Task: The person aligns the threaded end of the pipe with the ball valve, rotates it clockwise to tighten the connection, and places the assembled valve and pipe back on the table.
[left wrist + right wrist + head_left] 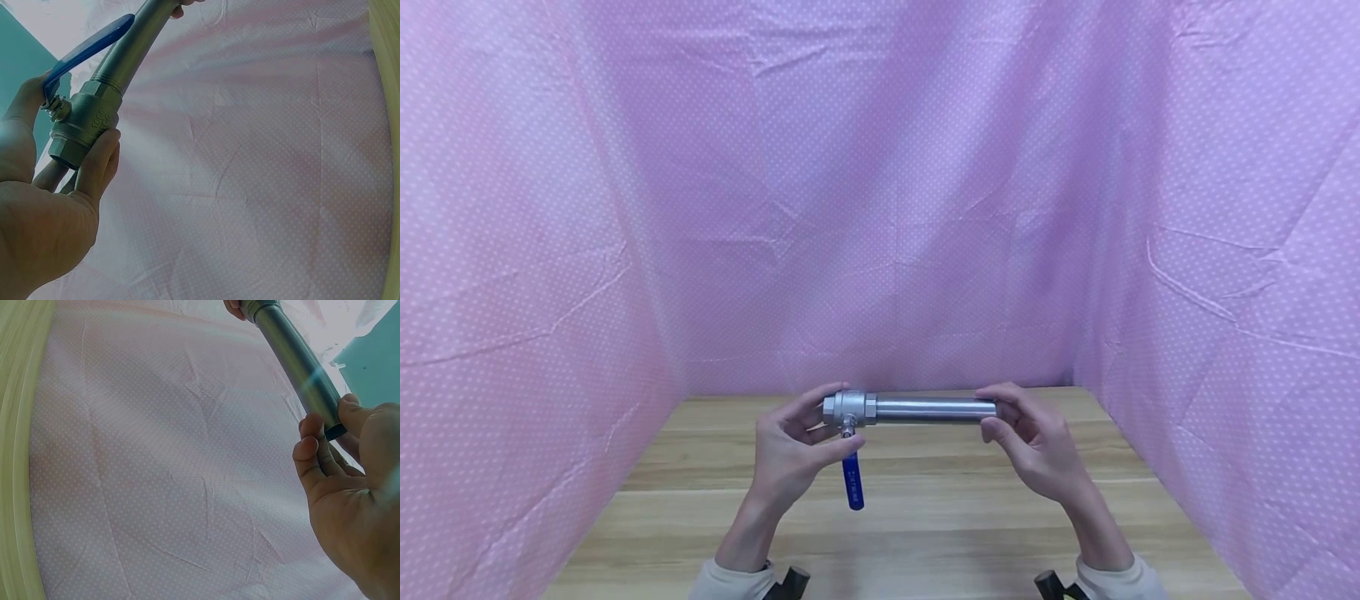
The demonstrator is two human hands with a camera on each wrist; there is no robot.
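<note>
A metal ball valve with a blue lever handle is joined to a smooth steel pipe. Both are held level above the table. My left hand grips the valve, fingers behind it and thumb at the base of the lever. At the far right end of the pipe, my right hand pinches it between thumb and fingers. In the left wrist view, a few threads of the pipe show where it enters the valve. The right wrist view shows the pipe's open end among the fingers.
Below the hands lies a light wood-grain table. Pink dotted cloth hangs behind it and along both sides. Dark camera mounts sit at the wrists, beside pale sleeves.
</note>
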